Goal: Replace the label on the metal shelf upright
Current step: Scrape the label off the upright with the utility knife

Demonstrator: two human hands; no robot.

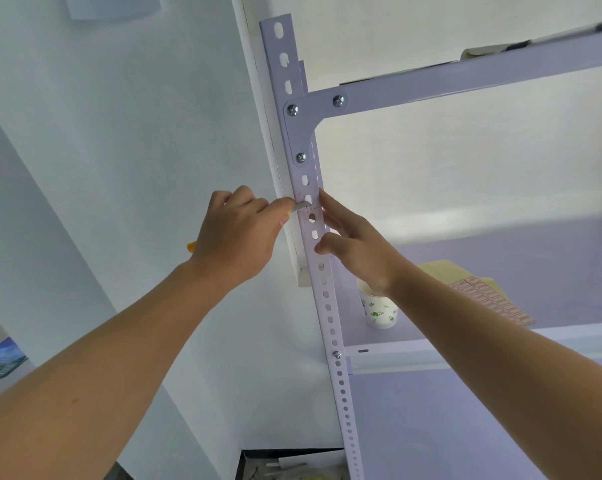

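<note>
The white perforated metal upright [330, 317] runs from top centre down to the bottom edge. A pale label with red lines [309, 216] sticks on it at mid height. My left hand [237, 237] grips a yellow-handled utility knife [301, 205], and its blade tip rests against the label's upper edge. My right hand [351, 244] lies on the upright's right side with straight fingers, its fingertips beside the label and its thumb lower on the post.
A paper cup [379, 310] with a green print stands on the shelf board [483, 344] behind the upright. A sheet of red-bordered labels [489, 299] lies to the cup's right. A black box [292, 465] of small items sits below. A white wall fills the left.
</note>
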